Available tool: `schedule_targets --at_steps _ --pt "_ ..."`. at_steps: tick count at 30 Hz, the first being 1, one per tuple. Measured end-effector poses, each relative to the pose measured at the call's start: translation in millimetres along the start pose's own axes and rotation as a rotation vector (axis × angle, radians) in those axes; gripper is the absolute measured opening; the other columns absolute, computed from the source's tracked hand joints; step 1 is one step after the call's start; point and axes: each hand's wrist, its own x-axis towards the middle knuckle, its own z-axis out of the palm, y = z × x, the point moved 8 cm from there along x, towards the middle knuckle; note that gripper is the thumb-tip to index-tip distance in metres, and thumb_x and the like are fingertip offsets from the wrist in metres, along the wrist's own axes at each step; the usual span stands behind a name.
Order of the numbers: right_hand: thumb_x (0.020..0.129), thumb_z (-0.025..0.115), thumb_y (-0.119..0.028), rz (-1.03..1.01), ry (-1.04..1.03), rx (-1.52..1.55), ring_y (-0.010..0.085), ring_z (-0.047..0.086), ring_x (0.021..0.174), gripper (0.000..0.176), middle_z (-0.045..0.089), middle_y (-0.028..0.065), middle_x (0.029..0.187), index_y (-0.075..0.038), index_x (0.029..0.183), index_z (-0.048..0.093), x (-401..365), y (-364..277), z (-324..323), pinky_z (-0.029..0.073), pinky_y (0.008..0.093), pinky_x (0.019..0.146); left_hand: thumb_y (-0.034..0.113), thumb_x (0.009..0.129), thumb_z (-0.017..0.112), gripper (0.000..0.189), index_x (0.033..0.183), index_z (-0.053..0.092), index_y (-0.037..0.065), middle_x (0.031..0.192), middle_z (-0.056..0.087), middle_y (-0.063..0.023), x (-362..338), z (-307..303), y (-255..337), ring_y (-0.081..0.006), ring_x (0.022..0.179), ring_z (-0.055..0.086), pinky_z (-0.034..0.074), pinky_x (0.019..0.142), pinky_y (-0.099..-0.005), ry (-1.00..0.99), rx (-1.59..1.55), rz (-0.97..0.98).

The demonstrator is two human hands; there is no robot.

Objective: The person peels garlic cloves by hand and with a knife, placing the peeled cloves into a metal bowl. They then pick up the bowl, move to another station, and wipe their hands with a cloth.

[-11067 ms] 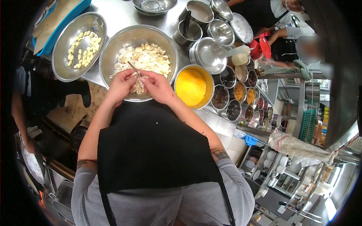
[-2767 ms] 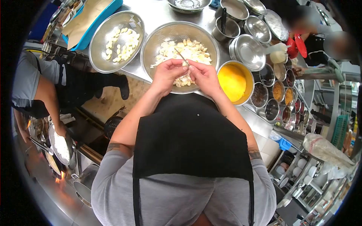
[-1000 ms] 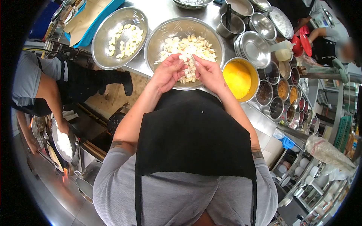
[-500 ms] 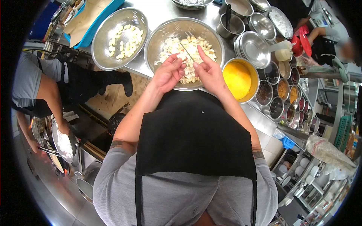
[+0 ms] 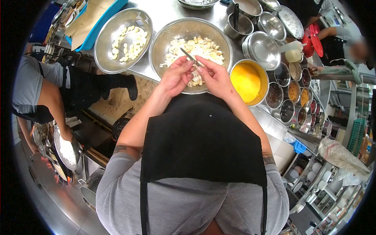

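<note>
My left hand [image 5: 177, 76] is closed, its thumb and fingertips pinched on a small pale piece that looks like a garlic clove, mostly hidden by the fingers. In my right hand [image 5: 215, 77] is a small knife [image 5: 187, 54], its dark narrow blade pointing up and left past the left fingertips. Both hands are over the near half of a large steel colander [image 5: 156, 41]. Inside lie many garlic cloves [image 5: 201, 44] with loose papery skins. A second colander [image 5: 102, 51], to the left, holds smooth peeled cloves [image 5: 135, 37].
Right of the colander stands a pot [image 5: 267, 84] of yellow liquid. Stacked steel bowls [image 5: 264, 51] and several containers of seasonings are beyond it. A blue basket [image 5: 88, 41] sits at the back left. One co-worker [image 5: 39, 82] handles a pan at left; another person [image 5: 337, 39] is at far right.
My right index finger has come down from pointing up and now bends over the knife. The blade has shifted left and shows broader. At left, the co-worker's pan has moved slightly.
</note>
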Motion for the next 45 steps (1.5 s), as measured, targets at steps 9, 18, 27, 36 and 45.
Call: schedule_targets --at_steps 9,18,27,36,45 --pt "0.094 0.060 -0.008 -0.006 -0.005 -0.030 0.0095 0.063 0.090 0.038 0.070 0.0134 0.101 0.002 0.130 0.054 1.0 -1.0 -0.1 0.051 0.0240 0.077 0.005 0.092 0.061 0.018 0.109 0.058 0.008 0.094 0.064 -0.0017 -1.0 3.8 1.3 -0.0100 0.081 0.060 0.046 0.063 -0.0215 -0.022 0.021 -0.005" --pt "0.095 0.057 -0.007 -0.035 -0.008 0.031 0.0039 0.058 0.083 0.039 0.064 0.0034 0.095 0.001 0.133 0.052 -0.5 -2.9 3.6 0.047 0.0189 0.072 0.004 0.092 0.060 0.020 0.111 0.058 0.007 0.096 0.064 -0.0023 -2.5 3.9 1.4 -0.0102 0.082 0.060 0.046 0.063 -0.0220 0.004 0.021 0.013" --pt "0.095 0.058 -0.009 -0.013 0.036 -0.021 0.0063 0.060 0.086 0.033 0.069 0.0090 0.101 0.003 0.126 0.058 -0.5 -0.7 -5.6 0.050 0.0216 0.076 0.005 0.093 0.060 0.022 0.114 0.060 0.004 0.095 0.064 -0.0029 -5.1 5.2 1.4 -0.0099 0.080 0.059 0.047 0.065 -0.0224 -0.047 0.084 -0.017" --pt "0.096 0.056 -0.009 -0.013 0.083 0.040 0.0071 0.061 0.090 0.032 0.067 0.0089 0.108 0.004 0.125 0.058 -0.9 -1.5 -9.3 0.049 0.0212 0.079 0.005 0.092 0.060 0.024 0.116 0.060 0.004 0.097 0.064 -0.0039 -5.9 3.0 -0.3 -0.0123 0.083 0.061 0.052 0.070 -0.0250 -0.097 0.158 -0.031" --pt "0.094 0.057 -0.008 0.028 0.062 0.018 0.0034 0.049 0.068 0.041 0.059 -0.0016 0.079 0.000 0.134 0.052 -3.2 6.3 -9.4 0.042 0.0198 0.062 0.006 0.088 0.067 0.029 0.115 0.059 0.000 0.098 0.067 -0.0068 -7.8 0.0 17.4 -0.0121 0.085 0.063 0.052 0.070 -0.0252 0.055 0.456 0.083"
